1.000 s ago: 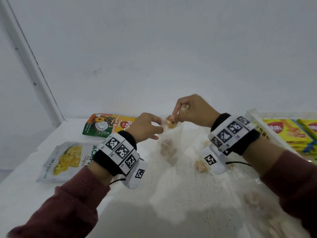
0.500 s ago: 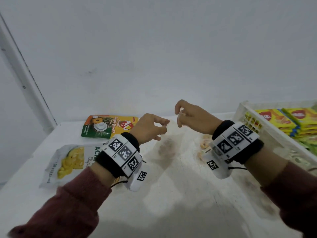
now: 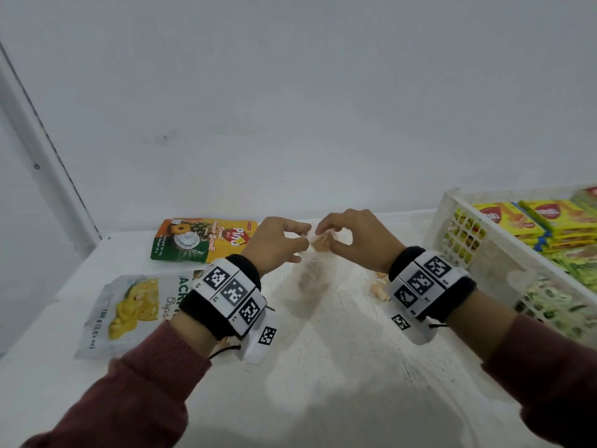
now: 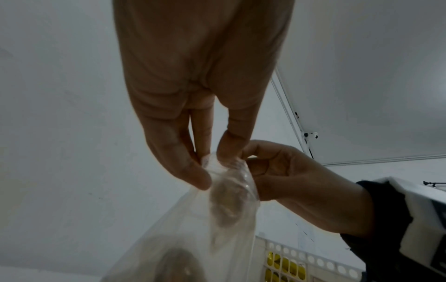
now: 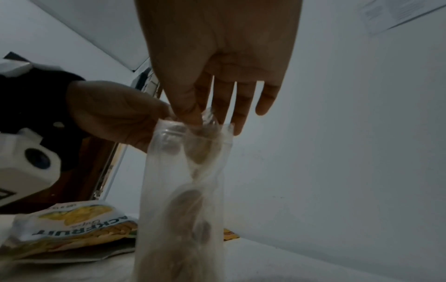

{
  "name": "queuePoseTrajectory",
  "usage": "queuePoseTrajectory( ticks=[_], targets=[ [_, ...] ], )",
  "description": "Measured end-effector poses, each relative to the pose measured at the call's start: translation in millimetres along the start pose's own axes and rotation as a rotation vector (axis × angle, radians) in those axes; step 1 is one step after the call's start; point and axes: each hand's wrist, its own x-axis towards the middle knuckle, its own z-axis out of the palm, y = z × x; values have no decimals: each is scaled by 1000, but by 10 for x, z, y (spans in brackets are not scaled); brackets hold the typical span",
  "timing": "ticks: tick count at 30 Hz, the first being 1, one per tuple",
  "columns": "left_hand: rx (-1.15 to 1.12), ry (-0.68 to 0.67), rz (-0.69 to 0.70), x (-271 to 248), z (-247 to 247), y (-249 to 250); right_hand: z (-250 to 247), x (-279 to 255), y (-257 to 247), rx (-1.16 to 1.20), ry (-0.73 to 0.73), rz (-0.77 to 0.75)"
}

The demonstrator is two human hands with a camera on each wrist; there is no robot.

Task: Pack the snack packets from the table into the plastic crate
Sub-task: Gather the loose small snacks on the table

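Observation:
A clear plastic bag [image 3: 315, 276] with pale snack pieces inside hangs between my hands above the table. My left hand [image 3: 302, 239] pinches the bag's top edge from the left, and my right hand [image 3: 323, 234] pinches it from the right, where an orange snack piece [image 3: 323, 243] sits at the mouth. In the left wrist view my left hand [image 4: 210, 167] nips the bag [image 4: 217, 219] beside the right hand [image 4: 289, 181]. In the right wrist view, thumb and forefinger of my right hand [image 5: 193, 119] hold the bag [image 5: 188, 190]; the other fingers are straight. The white plastic crate [image 3: 452, 221] stands at the right.
Yellow packets [image 3: 504, 218] and green ones lie in the crate. A pineapple biscuit pouch [image 3: 203, 239] and a jackfruit chips packet [image 3: 135, 308] lie on the white table at the left. Loose snack pieces [image 3: 378, 289] lie under my right wrist. A white wall stands close behind.
Half a second ago my hands were slightly apart with loose fingers. Now they meet and pinch the bag's top, with a snack piece at its mouth.

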Motion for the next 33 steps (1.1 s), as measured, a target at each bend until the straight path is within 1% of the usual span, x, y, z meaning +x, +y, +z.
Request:
queuePoseTrajectory(
  ticks=[2,3,6,8,10,12,15,17,19,21,24,29,31,33],
  targets=[
    [-11,11,5,11,3,2,-3,-6,-15,-119,-34,-57],
    [-18,17,5,15,7,1,-9,-7,-28,-160,-81,-64],
    [-48,29,6,28,23,-15,-39,-5,-62,-319,-321,-41],
    [-75,31,15,38,35,-19,-35,-7,-28,-463,-428,-45],
    [-80,20,41,51,46,-16,-19,14,28,-495,-404,-75],
    [-55,-5,55,60,57,-31,-48,46,64,-414,-333,-44],
    [-90,-135,-6,78,83,-146,-117,82,128,-170,-190,-67],
    [-101,-241,12,79,130,-211,-190,94,84,-61,-138,-85],
    [-143,-304,37,87,169,-239,-261,112,30,-21,-123,-76],
    [-188,-300,19,110,179,-245,-327,134,-22,-8,-131,-58],
    [-214,-239,28,144,162,-266,-397,153,-55,-56,-172,-52],
    [-205,-166,10,156,167,-344,-443,106,-91,-79,-288,15],
    [-205,-139,7,163,179,-369,-426,89,-86,-135,-289,24],
    [-212,-127,14,162,190,-376,-420,93,-84,-211,-247,30]
  ],
)
